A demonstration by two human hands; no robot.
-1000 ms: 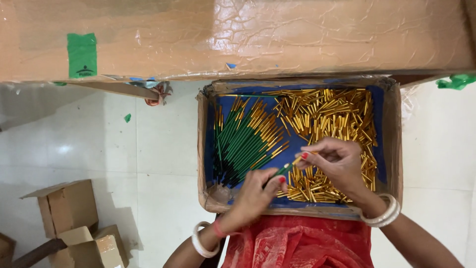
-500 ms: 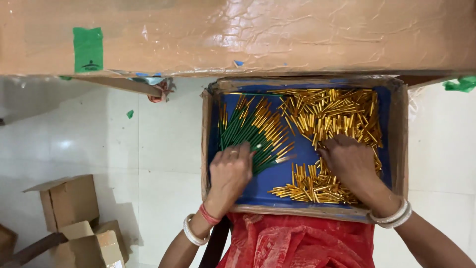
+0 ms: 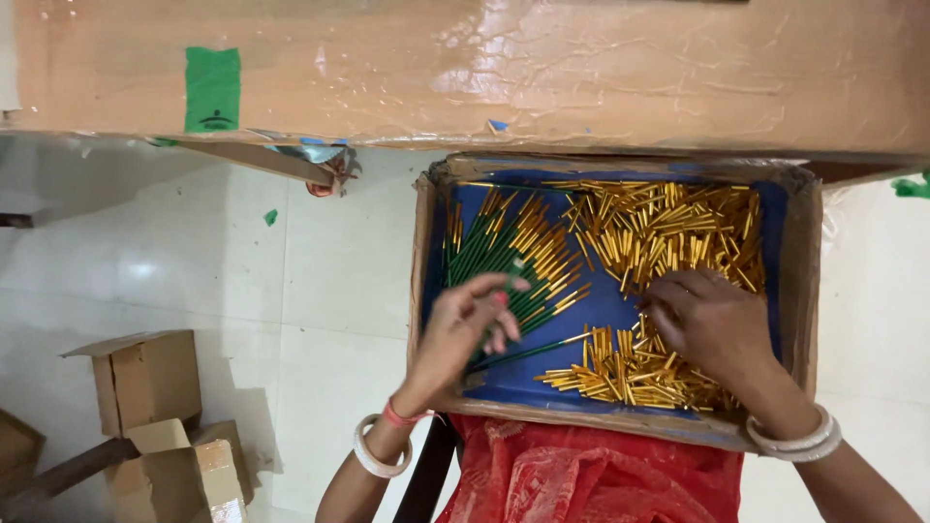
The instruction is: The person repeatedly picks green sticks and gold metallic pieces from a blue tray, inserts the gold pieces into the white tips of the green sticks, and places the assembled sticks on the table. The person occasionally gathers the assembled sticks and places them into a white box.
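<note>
At bottom centre, red cloth (image 3: 591, 479) lies under the tray (image 3: 422, 291). The left hand (image 3: 465, 329) pinches a green stick (image 3: 511, 276), fingers closed on it, over the green sticks (image 3: 484, 247). The right hand (image 3: 712, 324) rests palm-down on gold tubes (image 3: 620, 368); its grip cannot be determined. Small boxes (image 3: 145, 378) occupy the lower left; a large carton (image 3: 465, 68) spans the top.

A white tiled floor (image 3: 194, 281) shines with soft reflected light. Along the top runs a long brown cardboard panel (image 3: 542, 68) with a strip of green tape (image 3: 211, 89). At lower left, small cardboard boxes (image 3: 145, 378) stand beside a dark wooden piece (image 3: 58, 476).
</note>
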